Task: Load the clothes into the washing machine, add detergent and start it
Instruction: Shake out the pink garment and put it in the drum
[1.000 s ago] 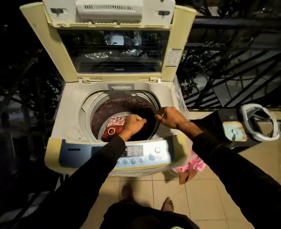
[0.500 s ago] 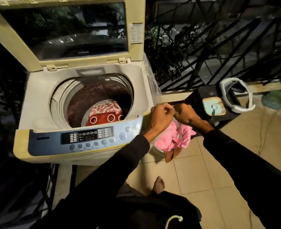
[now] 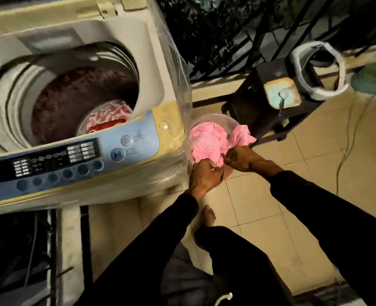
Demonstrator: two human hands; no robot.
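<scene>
Both hands, left hand (image 3: 204, 175) & right hand (image 3: 242, 159), grip pink cloth (image 3: 206, 142) in tub (image 3: 215, 118), mid-frame, prob. to lift into washer (image 3: 76, 89).

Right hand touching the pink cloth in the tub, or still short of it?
Touching. The head view shows the right hand with fingers curled into the pink cloth, fabric bunched against the knuckles.

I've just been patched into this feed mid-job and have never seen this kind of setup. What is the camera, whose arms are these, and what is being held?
There is no robot: one camera sits on a person's head, looking down at their arms. The left hand and right hand both grip pink clothes in a tub on the tiled floor. Beside it stands the washing machine, lid up, with patterned laundry already in its drum. Behind the tub is a dark stool.
</scene>
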